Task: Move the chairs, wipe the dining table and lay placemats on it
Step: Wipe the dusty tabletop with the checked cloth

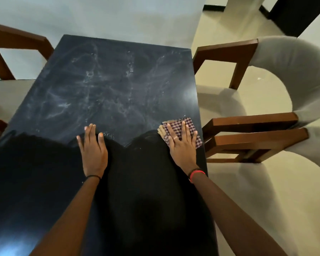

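Wiping step: in hand, judging from the head view; pale smears and droplets cover the far half of the dining table (109,80), and no placemats are in sight.
Right hand (182,143): flat, fingers straight and spread, pressing the checked cloth (176,123) onto the tabletop near its right edge.
Left hand (92,150): flat on the tabletop, holding nothing.
Chairs (251,121): two stand beside the right edge.
Next move: probably a firm push of the cloth forward across the streaks.
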